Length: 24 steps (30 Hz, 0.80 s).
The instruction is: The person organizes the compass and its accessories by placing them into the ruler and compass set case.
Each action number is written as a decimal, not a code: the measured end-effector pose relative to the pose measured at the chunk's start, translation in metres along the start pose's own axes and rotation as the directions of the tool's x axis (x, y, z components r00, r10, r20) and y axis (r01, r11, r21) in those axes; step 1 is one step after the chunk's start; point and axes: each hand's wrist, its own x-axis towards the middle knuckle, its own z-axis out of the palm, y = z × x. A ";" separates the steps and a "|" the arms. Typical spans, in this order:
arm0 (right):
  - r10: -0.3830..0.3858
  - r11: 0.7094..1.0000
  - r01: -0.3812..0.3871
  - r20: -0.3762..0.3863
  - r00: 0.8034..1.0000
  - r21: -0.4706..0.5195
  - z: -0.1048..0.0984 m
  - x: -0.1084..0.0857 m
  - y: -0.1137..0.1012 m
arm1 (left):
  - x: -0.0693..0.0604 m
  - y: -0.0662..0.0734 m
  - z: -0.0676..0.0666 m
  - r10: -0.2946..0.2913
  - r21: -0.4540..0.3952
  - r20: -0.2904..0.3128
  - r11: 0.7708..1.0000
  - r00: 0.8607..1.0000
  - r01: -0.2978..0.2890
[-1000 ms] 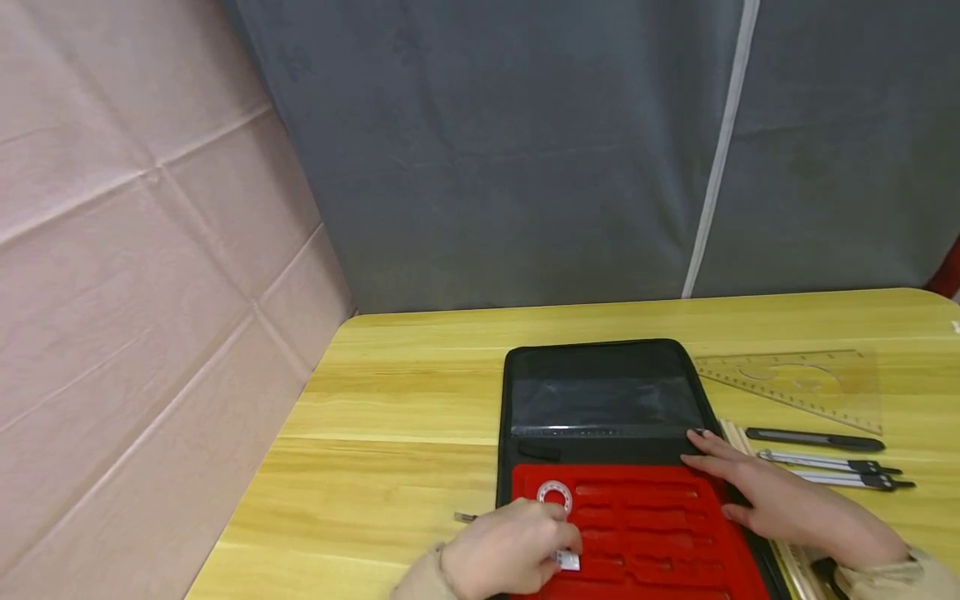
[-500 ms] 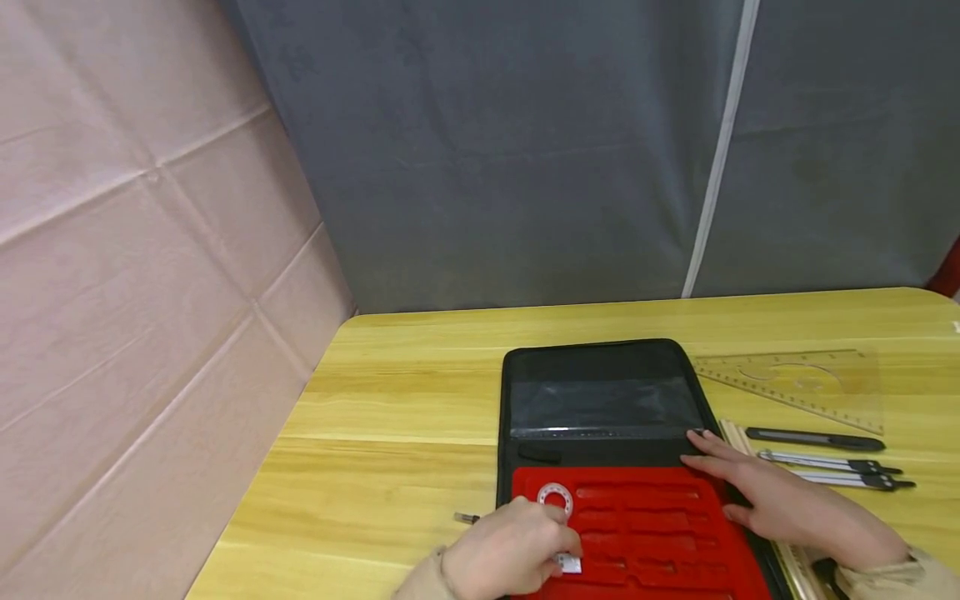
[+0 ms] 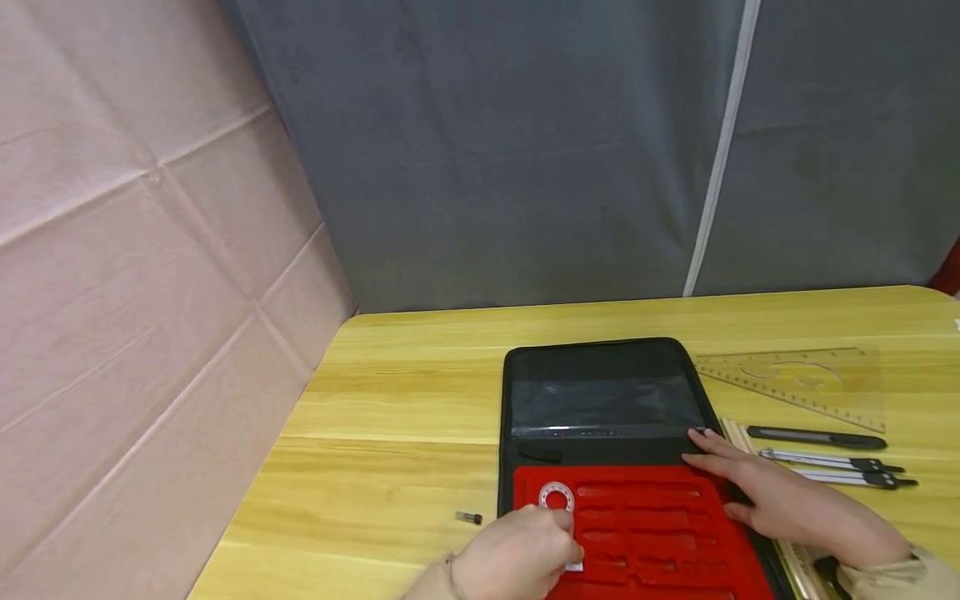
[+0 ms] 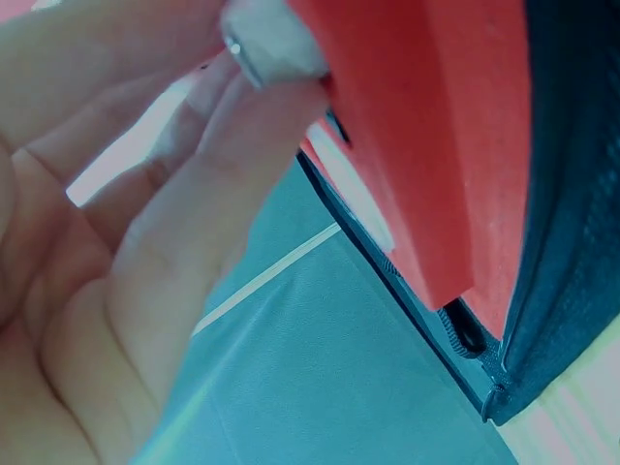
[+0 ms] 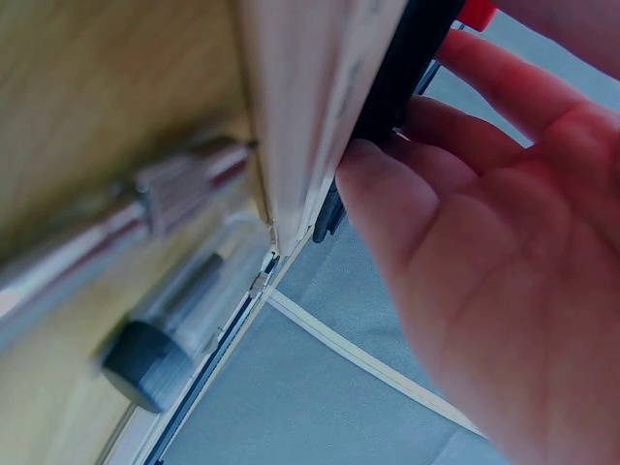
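Observation:
A black case (image 3: 600,358) lies unfolded on the table with a red moulded tray (image 3: 667,521) in its lower part. My left hand (image 3: 517,554) is over the tray's left side, pinching a small white-and-silver piece (image 3: 574,567); in the left wrist view the piece (image 4: 276,44) sits between thumb and fingers at the tray's edge. Just above that hand, a white ring-shaped piece (image 3: 547,490) rests in the tray. My right hand (image 3: 795,500) lies with fingers spread on the case's right edge; in the right wrist view the hand (image 5: 513,232) touches that black edge.
Right of the case are a clear set square (image 3: 847,387), a dark cutter-like tool (image 3: 817,438), two compasses (image 3: 855,479) and pale rulers (image 3: 737,435). A small dark-capped tube (image 3: 469,517) lies left of the case. In the right wrist view, another capped tube (image 5: 155,358) lies near a metal tool (image 5: 184,194).
My left hand has shifted slightly right and down, covering more of the small piece and uncovering the tube on the left. My right hand stays where it was.

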 end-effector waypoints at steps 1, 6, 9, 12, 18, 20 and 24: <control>0.001 1.000 -0.001 0.003 1.000 0.003 0.000 0.000 0.000 | 0.001 0.001 0.000 -0.002 0.022 0.007 1.000 1.000 0.002; 0.017 1.000 -0.017 0.013 1.000 0.022 -0.001 0.000 -0.001 | 0.002 0.000 0.002 0.015 0.124 -0.065 0.992 0.998 -0.007; 0.028 0.999 -0.029 0.008 1.000 0.030 -0.001 0.001 -0.001 | 0.003 -0.007 0.004 -0.005 0.174 -0.162 0.984 0.987 0.033; 0.029 0.999 -0.029 0.009 1.000 0.032 -0.001 0.002 -0.001 | 0.002 -0.013 0.005 -0.040 0.166 -0.208 0.983 0.977 0.076; 0.007 1.000 -0.007 0.003 1.000 0.022 0.000 0.001 0.001 | 0.002 -0.014 0.005 -0.014 0.046 -0.150 0.999 0.989 0.021; 0.005 1.000 -0.005 -0.002 1.000 0.016 -0.001 0.001 0.002 | 0.003 -0.013 0.005 -0.014 0.009 -0.130 1.000 0.991 0.015; 0.010 1.000 -0.010 0.006 1.000 0.020 -0.002 0.001 0.000 | 0.003 -0.011 0.005 -0.038 -0.005 -0.103 0.999 0.994 0.037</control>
